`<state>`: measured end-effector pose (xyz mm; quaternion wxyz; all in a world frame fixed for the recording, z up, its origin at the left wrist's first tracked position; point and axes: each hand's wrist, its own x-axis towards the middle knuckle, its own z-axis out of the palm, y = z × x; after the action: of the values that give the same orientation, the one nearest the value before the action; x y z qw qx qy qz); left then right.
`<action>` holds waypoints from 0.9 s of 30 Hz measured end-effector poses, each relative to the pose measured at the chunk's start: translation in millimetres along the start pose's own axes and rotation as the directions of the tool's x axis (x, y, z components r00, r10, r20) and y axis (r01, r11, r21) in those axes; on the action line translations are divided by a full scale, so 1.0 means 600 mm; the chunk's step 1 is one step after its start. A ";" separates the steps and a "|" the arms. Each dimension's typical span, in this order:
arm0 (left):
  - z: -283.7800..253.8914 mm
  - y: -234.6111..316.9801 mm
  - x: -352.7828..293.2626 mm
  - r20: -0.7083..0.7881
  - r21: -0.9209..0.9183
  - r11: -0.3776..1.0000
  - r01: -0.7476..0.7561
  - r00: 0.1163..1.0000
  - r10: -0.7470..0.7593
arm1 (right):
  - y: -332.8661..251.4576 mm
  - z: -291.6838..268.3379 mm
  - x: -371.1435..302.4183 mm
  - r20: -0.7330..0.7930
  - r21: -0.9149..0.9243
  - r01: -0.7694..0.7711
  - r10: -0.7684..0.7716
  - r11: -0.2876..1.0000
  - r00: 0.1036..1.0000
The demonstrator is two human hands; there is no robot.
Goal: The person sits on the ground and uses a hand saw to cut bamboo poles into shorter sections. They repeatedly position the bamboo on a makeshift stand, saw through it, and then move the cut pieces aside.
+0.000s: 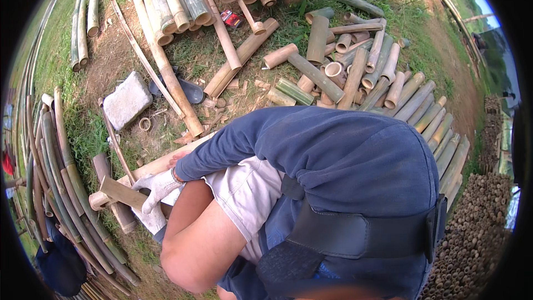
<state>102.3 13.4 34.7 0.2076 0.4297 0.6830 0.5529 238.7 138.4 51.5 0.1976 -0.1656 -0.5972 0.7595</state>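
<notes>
A split bamboo piece (123, 193), pale and flat-sided, slants across in front of my knees at the left. My right hand (159, 187), in a white glove with a cord at the wrist, is closed round its near end. Something dark shows between that glove and the bamboo, too small to name. Just below, my left hand (152, 220), also gloved in white, rests against the underside of the piece, its fingers mostly hidden. Beneath lies a long pale bamboo pole (161, 164), partly covered by my right arm, its end over a short thick bamboo log (115, 197).
A pale stone block (127, 100) sits beside a dark scoop-like object (191, 91) and a bamboo ring (145, 124). Cut bamboo tubes (361, 66) are heaped beyond me. Long poles (66, 172) line the left, and stacked bamboo (472, 239) fills the lower right.
</notes>
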 end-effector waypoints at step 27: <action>-0.083 -0.141 0.029 0.202 0.438 0.899 -0.004 0.975 -0.094 | 0.011 -0.464 -0.581 -0.932 0.361 0.454 0.312 0.814 0.183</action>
<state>24.7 -3.0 -25.9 0.1928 0.5072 0.7722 0.3307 676.3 198.0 -13.8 0.6083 -0.5119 -0.0770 0.6017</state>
